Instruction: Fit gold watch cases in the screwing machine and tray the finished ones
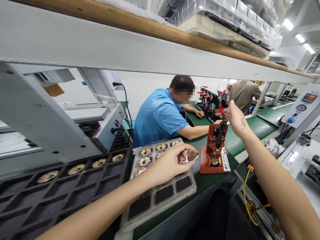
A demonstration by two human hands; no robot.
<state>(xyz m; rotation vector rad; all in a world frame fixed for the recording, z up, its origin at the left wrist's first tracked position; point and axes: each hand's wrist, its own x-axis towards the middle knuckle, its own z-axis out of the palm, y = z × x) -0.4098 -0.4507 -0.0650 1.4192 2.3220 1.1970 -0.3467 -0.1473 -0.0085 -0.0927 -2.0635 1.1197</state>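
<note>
My left hand [178,161] pinches a watch case [193,155] with a round gold face and silvery edge, above a clear compartment tray [163,197]. Several gold ring-shaped parts [145,152] lie in that tray's far compartments. To the right stands a red toggle-clamp press [214,138] with a similar round part [214,161] in its base fixture. Next to the press's upright red lever handle [221,109] is my right hand [234,116], thumb up and fingers stretched out behind the handle. Whether the palm touches it cannot be made out.
A black compartment tray [82,190] with gold rings lies at left. Across the green bench [267,120] sits a co-worker in a blue shirt [160,115], beside a row of red-handled clamps [206,100]. A shelf beam [150,50] crosses overhead; a control box [303,105] stands right.
</note>
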